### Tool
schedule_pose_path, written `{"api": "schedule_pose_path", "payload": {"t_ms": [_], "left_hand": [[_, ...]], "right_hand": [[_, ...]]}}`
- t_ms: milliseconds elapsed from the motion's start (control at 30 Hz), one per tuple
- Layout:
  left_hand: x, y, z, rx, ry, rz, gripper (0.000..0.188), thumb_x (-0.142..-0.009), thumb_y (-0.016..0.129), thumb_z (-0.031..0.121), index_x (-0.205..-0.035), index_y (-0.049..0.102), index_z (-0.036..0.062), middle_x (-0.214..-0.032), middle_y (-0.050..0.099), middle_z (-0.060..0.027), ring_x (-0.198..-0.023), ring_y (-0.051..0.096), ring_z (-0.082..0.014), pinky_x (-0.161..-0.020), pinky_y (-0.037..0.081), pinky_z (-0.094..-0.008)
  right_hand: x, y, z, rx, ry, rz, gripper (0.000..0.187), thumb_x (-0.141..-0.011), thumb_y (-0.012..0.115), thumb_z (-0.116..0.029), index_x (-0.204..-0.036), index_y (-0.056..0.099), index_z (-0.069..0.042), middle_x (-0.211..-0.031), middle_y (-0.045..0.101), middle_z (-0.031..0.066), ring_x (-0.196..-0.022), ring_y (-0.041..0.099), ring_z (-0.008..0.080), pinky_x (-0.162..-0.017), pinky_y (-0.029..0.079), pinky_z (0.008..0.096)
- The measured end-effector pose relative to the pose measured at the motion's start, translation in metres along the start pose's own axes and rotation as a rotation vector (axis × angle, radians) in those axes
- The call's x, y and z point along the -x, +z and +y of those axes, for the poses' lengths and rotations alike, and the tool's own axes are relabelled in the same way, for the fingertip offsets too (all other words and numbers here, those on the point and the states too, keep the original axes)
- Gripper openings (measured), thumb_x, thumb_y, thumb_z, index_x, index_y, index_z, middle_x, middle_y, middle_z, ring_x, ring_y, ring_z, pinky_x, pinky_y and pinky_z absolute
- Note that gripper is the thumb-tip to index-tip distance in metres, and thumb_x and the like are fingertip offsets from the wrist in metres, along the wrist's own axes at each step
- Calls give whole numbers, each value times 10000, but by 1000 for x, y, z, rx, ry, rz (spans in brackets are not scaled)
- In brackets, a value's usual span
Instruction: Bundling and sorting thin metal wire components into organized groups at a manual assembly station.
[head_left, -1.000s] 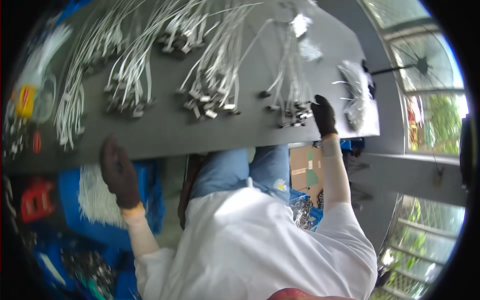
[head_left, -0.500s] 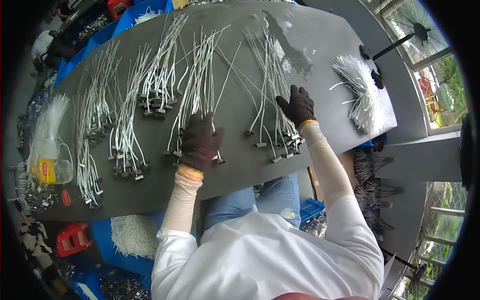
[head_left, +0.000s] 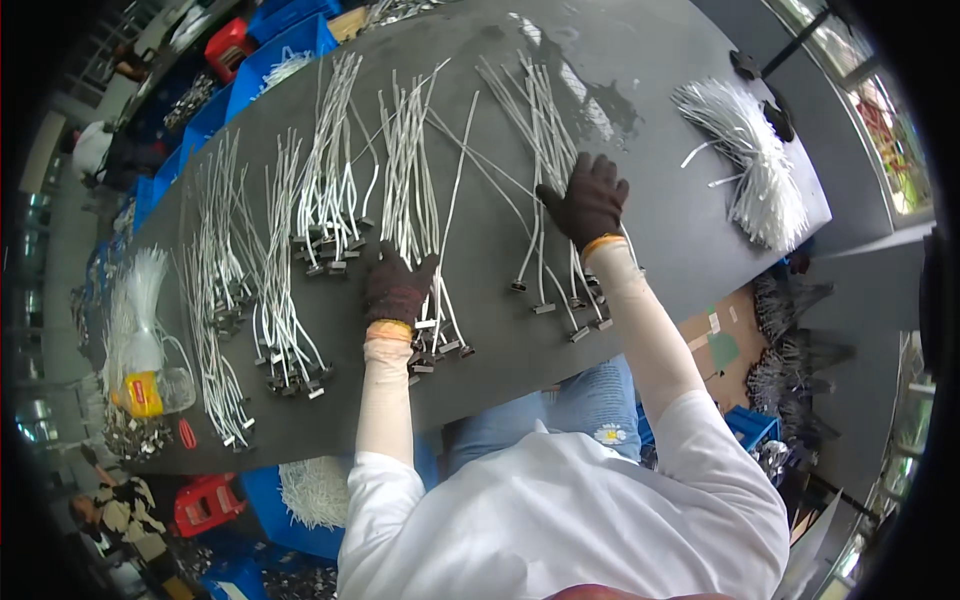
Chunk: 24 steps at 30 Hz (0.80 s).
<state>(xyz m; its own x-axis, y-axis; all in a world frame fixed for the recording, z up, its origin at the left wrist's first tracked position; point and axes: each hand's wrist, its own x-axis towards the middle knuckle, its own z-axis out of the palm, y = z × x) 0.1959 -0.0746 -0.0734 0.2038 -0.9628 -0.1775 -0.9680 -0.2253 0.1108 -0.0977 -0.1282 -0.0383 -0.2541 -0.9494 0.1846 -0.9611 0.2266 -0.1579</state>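
Observation:
My left hand (head_left: 397,288), in a dark knitted glove with an orange cuff, lies palm down on a bundle of white cables (head_left: 408,190). Its fingers are apart. Small metal-ended connectors (head_left: 432,345) on that bundle show just beside and below the wrist. My right hand (head_left: 592,202), gloved the same way, rests with spread fingers over another bundle of white cables (head_left: 541,125). That bundle's connectors (head_left: 578,318) lie near the table's front edge, partly behind my right forearm. Neither hand is visibly closed around a cable.
More cable bundles (head_left: 290,260) lie to the left on the grey table (head_left: 480,390). A thick white bundle (head_left: 765,185) sits at the right. A clear bottle with a yellow label (head_left: 150,392) and a red ring (head_left: 187,434) are far left. Blue bins (head_left: 290,515) stand around.
The whole view has shifted. My left hand has slid up its cables, away from the connectors, which now show more and sit closer together. My right hand has moved slightly up its bundle.

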Motion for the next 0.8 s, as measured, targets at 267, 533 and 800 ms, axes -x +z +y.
{"api": "schedule_pose_path", "payload": {"t_ms": [267,533,800], "left_hand": [[-8,19,-8,97,-23,-7,915,-850,573,686,-1427,411,-5,-1273,572,-328,-1167,573,-471,-964,471,-532],[11,19,-27,163,54,135,875,-853,619,589,-1478,339,45,-1338,551,-279,-1170,577,-459,-955,494,-514],[37,-33,12,117,275,599,772,-828,726,417,-1390,428,-20,-1350,501,-280,-1265,476,-435,-1076,382,-502]], "right_hand": [[27,14,-31,86,74,-328,912,-769,647,-700,-1282,479,36,-1252,573,226,-1206,555,394,-893,494,455],[4,66,38,-282,153,-299,263,-900,531,-132,-1122,552,8,-1076,647,281,-1037,651,428,-854,526,490],[13,-5,101,-855,244,-578,278,-826,610,-84,-1082,564,13,-812,625,164,-662,637,245,-592,514,373]]}}
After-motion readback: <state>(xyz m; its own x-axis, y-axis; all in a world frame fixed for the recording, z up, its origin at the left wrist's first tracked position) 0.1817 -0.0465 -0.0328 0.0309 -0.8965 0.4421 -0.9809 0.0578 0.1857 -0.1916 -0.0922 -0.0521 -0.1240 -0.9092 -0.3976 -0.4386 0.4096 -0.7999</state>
